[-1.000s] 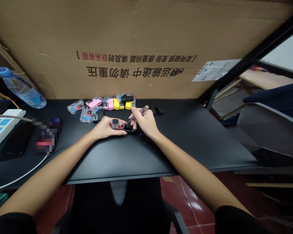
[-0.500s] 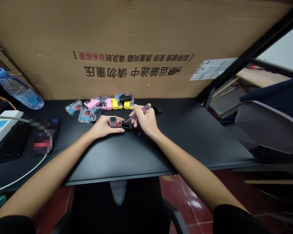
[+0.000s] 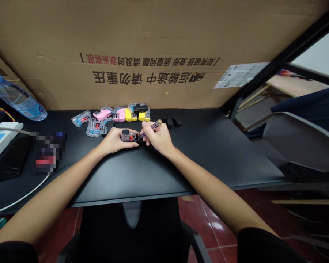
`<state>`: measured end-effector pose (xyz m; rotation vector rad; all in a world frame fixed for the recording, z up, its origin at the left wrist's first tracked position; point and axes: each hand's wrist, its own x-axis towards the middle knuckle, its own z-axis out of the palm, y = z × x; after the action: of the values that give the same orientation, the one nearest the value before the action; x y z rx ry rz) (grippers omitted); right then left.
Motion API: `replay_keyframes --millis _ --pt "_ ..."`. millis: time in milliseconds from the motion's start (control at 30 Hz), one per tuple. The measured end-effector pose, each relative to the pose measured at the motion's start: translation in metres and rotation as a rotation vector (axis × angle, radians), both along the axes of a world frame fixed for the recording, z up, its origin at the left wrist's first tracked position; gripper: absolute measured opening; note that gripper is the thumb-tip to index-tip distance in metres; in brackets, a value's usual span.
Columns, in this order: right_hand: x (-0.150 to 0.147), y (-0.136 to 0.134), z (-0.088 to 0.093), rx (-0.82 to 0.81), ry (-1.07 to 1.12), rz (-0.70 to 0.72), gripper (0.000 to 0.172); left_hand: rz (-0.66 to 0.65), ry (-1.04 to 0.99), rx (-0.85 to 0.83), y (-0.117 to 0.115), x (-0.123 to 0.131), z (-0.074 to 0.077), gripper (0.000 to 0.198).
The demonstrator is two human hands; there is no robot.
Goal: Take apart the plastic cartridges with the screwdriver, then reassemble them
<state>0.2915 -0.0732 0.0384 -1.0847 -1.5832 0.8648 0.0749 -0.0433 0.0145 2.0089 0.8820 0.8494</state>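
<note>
Illumination is moderate and diffuse, from above. The cardboard wall point(image 3: 164, 36) is evenly lit; the pane point(image 3: 320, 47) at upper right is overexposed. The black tabletop point(image 3: 208, 153) shows a faint sheen, with soft shadows under the left hand point(image 3: 113, 141) and right hand point(image 3: 158, 138). A glare spot marks the red floor tile point(image 3: 218, 226). Wide-angle distortion bows the tabletop's near edge. The clear case point(image 3: 127, 136) and purple tool point(image 3: 150, 128) resolve poorly. A pixelated patch point(image 3: 46, 153) masks the tabletop's left part.

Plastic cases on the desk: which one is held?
The clear case with black cap and red insert, gripped by the left hand; the other cases lie untouched behind it. The right hand holds a screwdriver.
</note>
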Motion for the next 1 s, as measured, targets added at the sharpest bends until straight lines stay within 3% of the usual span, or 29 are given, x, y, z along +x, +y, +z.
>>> replay_keyframes --millis 167,433,700,833,1000 --pt "0.001 -0.003 -0.004 0.134 -0.108 0.008 0.063 0.021 -0.006 0.000 0.001 0.000 -0.001 0.050" --pt "0.003 -0.005 -0.007 0.532 -0.350 0.086 0.055 0.042 -0.019 0.003 0.002 -0.001 -0.002 0.049" --pt "0.017 0.003 0.004 0.455 -0.132 -0.070 0.063 0.068 0.008 0.053 0.001 -0.001 -0.002 0.051" --pt "0.027 0.013 0.006 0.417 -0.163 -0.171 0.063 0.112 0.018 0.060 0.003 -0.002 -0.002 0.050" --pt "0.027 0.018 0.000 0.392 -0.238 -0.150 0.058 0.167 0.012 0.071 0.005 -0.002 -0.002 0.049"
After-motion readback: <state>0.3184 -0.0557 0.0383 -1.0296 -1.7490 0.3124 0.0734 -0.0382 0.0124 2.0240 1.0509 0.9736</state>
